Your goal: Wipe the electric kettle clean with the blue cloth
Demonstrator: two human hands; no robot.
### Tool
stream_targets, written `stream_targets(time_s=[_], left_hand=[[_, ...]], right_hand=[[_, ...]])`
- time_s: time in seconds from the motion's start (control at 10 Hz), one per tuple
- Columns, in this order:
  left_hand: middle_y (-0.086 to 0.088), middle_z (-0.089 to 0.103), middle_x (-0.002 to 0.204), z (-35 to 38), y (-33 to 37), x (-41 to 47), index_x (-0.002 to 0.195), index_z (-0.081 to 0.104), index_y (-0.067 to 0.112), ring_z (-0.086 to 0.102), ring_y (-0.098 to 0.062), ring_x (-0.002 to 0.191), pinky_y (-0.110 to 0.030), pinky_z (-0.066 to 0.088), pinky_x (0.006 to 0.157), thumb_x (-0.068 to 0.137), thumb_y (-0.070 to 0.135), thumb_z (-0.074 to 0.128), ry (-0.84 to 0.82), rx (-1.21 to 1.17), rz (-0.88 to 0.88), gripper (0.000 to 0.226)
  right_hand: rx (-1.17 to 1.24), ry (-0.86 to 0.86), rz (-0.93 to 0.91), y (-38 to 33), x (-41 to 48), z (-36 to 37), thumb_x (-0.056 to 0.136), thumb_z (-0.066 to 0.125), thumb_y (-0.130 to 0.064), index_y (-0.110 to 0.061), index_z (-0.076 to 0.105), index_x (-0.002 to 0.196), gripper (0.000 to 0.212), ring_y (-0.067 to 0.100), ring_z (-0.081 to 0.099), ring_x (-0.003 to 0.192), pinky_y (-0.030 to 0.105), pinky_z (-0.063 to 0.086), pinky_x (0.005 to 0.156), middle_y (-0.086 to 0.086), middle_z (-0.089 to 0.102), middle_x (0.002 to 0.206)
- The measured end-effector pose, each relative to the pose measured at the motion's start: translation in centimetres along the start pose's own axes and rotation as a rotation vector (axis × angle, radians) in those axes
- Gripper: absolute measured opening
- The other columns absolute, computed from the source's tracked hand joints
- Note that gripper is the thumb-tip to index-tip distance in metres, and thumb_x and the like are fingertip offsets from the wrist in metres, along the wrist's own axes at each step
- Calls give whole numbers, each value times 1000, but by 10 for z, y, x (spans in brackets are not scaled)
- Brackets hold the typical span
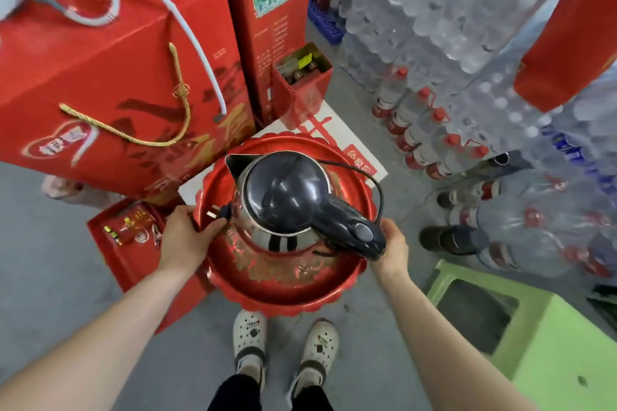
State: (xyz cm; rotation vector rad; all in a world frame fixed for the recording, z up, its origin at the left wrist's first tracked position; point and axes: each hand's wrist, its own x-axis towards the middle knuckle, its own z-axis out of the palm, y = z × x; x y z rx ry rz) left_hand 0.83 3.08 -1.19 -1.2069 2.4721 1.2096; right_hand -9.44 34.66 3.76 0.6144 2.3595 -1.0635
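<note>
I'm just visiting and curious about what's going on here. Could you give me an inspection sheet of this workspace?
Surface: grey floor; no table seen.
Job's things: kettle stands on a red tray; cloth not seen.
Clutter: red boxes, bottles, green stool.
Hands: left hand and right hand each grip the tray's rim.
Cables: black cord loops beside the kettle; plug lies on the tray by the left hand.
Surroundings: stock stacked on both sides.
</note>
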Motion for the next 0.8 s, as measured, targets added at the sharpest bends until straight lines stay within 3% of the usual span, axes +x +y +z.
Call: stream_targets(time_s=[0.1,0.2,0.4,0.5,0.6,0.7,0.8], left_hand=[[-7,64,83,3,3,18,88,69,3,60,-24,79,-33,40,68,77,27,80,24,24,72,29],[-11,62,84,5,4,30,88,68,0,58,-28,84,-34,38,72,78,20,80,44,36,104,26],[-13,68,95,12,0,51,96,67,6,63,-30,91,-41,49,80,79,30,77,29,32,84,32],[-6,70,91,16,-10,58,95,68,14,66,-26,87,-43,53,78,76,52,70,-3,72,93,42],[-7,69,95,20,-27,68,101,67,15,65,-28,90,-45,53,80,78,58,66,-20,137,113,48],[-14,66,111,11,-15,53,119,60,12,63,-34,101,-48,52,89,78,49,70,-17,154,95,57],[-16,63,120,9,-37,49,125,55,13,63,-33,103,-48,51,90,69,54,69,52,109,-22,71]], right_hand=[[6,23,3,2,15,23,86,66,-12,-18,54,80,15,19,55,80,31,41,72,2,62,79],[12,30,15,2,23,35,87,65,-11,-17,55,88,12,20,57,85,32,43,76,4,63,85],[64,37,53,2,34,51,88,64,-13,-23,58,88,12,33,66,95,47,54,90,5,68,92],[150,24,74,8,40,55,91,62,-9,-22,59,96,14,30,67,98,51,53,96,7,71,101],[26,-36,34,9,41,50,93,63,-18,-18,57,105,13,22,64,94,40,52,88,1,67,101],[-43,-86,35,4,33,31,96,60,-30,-10,46,130,41,24,58,105,38,48,92,9,61,122],[77,100,-83,-3,29,10,97,60,-25,-15,32,149,60,19,57,114,46,48,105,8,53,139]])
